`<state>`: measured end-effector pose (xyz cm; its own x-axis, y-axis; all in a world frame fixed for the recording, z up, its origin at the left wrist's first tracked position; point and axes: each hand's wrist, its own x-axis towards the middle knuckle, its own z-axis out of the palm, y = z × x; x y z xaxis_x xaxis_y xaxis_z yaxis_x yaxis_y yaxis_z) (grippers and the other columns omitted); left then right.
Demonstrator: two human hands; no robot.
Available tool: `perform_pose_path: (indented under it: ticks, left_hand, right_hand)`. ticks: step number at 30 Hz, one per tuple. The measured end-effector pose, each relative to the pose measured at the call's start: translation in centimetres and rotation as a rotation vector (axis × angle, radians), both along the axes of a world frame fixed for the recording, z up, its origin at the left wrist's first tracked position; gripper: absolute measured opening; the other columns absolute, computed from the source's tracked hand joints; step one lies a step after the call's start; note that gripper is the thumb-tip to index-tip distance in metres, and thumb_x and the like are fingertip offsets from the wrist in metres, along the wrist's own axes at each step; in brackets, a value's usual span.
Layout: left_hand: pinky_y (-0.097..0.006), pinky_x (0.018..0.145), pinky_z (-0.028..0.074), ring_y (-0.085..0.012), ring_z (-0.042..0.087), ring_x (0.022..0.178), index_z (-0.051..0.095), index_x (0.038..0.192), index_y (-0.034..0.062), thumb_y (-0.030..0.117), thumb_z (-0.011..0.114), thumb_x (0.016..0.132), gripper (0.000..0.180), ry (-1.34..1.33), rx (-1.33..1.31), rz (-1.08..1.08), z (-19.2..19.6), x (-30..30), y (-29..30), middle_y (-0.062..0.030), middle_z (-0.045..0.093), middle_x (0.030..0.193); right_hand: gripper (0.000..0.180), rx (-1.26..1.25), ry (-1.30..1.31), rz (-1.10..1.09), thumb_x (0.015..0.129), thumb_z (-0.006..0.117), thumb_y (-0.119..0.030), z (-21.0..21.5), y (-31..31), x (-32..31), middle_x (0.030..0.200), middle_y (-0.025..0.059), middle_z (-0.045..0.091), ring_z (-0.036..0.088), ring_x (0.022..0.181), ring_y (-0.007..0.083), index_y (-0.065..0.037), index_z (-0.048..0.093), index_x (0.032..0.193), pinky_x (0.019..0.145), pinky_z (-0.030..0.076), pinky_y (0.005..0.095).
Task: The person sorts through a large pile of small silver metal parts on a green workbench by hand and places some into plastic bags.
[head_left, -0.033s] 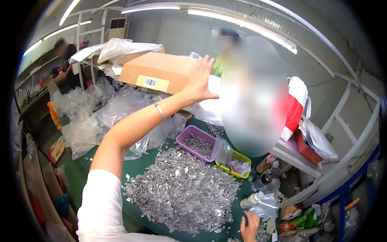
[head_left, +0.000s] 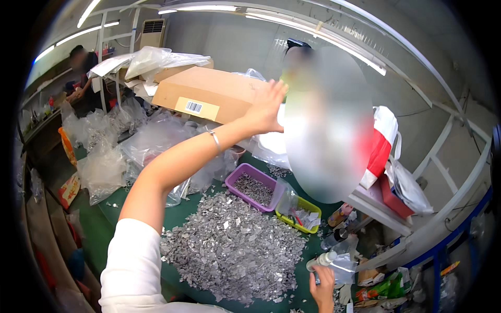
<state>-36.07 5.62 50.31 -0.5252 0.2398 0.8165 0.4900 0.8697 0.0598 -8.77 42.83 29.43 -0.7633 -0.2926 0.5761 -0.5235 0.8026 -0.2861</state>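
Note:
My left hand (head_left: 266,107) is raised far across the table, fingers spread, with the palm against the end of a big brown cardboard box (head_left: 209,94). A thin bracelet (head_left: 215,140) circles that wrist. My right hand (head_left: 323,286) sits low at the near edge and seems to grip a small clear plastic bag (head_left: 343,265) next to a white bottle tip. Between the hands, a wide heap of small silver metal pieces (head_left: 235,250) lies on the green table (head_left: 109,224).
A purple tray (head_left: 245,198) with silver pieces and a yellow-green tray (head_left: 292,226) stand behind the heap. Crumpled clear bags (head_left: 104,156) crowd the left side. A person (head_left: 323,130) stands opposite; another person (head_left: 81,73) works at far left. Bottles and packets clutter the right.

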Motion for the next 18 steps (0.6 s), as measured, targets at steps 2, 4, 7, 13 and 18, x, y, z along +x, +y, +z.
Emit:
perform_pose_path:
  ticks: [2, 4, 7, 13, 18]
  left_hand:
    - [-0.054, 0.107, 0.018, -0.0395, 0.019, 0.135, 0.023, 0.136, -0.0064, 0.053, 0.08, 0.054, 0.117, -0.13, -0.168, 0.038, -0.1, -1.8, 1.8, -0.0282, 0.025, 0.141]
    - [-0.056, 0.105, 0.02, -0.0384, 0.027, 0.131, 0.03, 0.132, -0.0081, 0.059, 0.077, 0.053, 0.114, -0.321, -0.278, -0.027, -0.5, -3.1, 2.3, -0.0279, 0.034, 0.136]
    - [-0.051, 0.099, 0.031, -0.0372, 0.045, 0.119, 0.037, 0.126, -0.0079, 0.055, 0.075, 0.059, 0.1, -0.516, -0.314, -0.173, -2.3, -3.8, 3.1, -0.0266, 0.044, 0.127]
    - [-0.046, 0.068, 0.048, -0.0388, 0.061, 0.075, 0.06, 0.085, 0.0006, 0.024, 0.057, 0.084, 0.023, -0.477, -0.137, -0.291, -5.1, -3.7, 3.0, -0.0232, 0.063, 0.08]
    - [-0.045, 0.062, 0.048, -0.0356, 0.062, 0.066, 0.061, 0.071, 0.0017, 0.017, 0.055, 0.081, 0.019, -0.26, -0.082, -0.266, -5.8, -3.0, 2.1, -0.0181, 0.062, 0.068]
  right_hand:
    - [0.024, 0.019, -0.033, 0.14, 0.072, 0.065, -0.001, 5.2, -1.5, -3.9, 0.089, 0.0137, 0.062, 0.059, 0.086, 0.0307, -0.002, 0.062, 0.096, 0.078, 0.043, 0.0379]
    - [0.024, -0.011, 0.019, 0.205, 0.072, 0.065, -0.002, 8.6, -3.7, -8.2, 0.089, 0.0139, 0.062, 0.059, 0.086, 0.0309, -0.001, 0.062, 0.096, 0.078, 0.044, 0.0374]
    - [0.028, -0.147, -0.051, 0.152, 0.076, 0.064, -0.005, 13.2, -7.8, -15.1, 0.095, 0.0157, 0.062, 0.058, 0.087, 0.0325, 0.001, 0.059, 0.103, 0.08, 0.044, 0.0379]
    - [0.043, -0.123, 0.265, 0.117, 0.08, 0.063, -0.02, 19.0, -15.6, -26.5, 0.115, 0.0211, 0.053, 0.049, 0.108, 0.0358, 0.003, 0.052, 0.115, 0.091, 0.039, 0.0405]
    - [0.037, 0.21, 0.065, 0.02, 0.075, 0.069, -0.021, 21.2, -16.9, -29.3, 0.104, 0.0192, 0.059, 0.052, 0.101, 0.0338, -0.001, 0.063, 0.105, 0.087, 0.04, 0.0425]
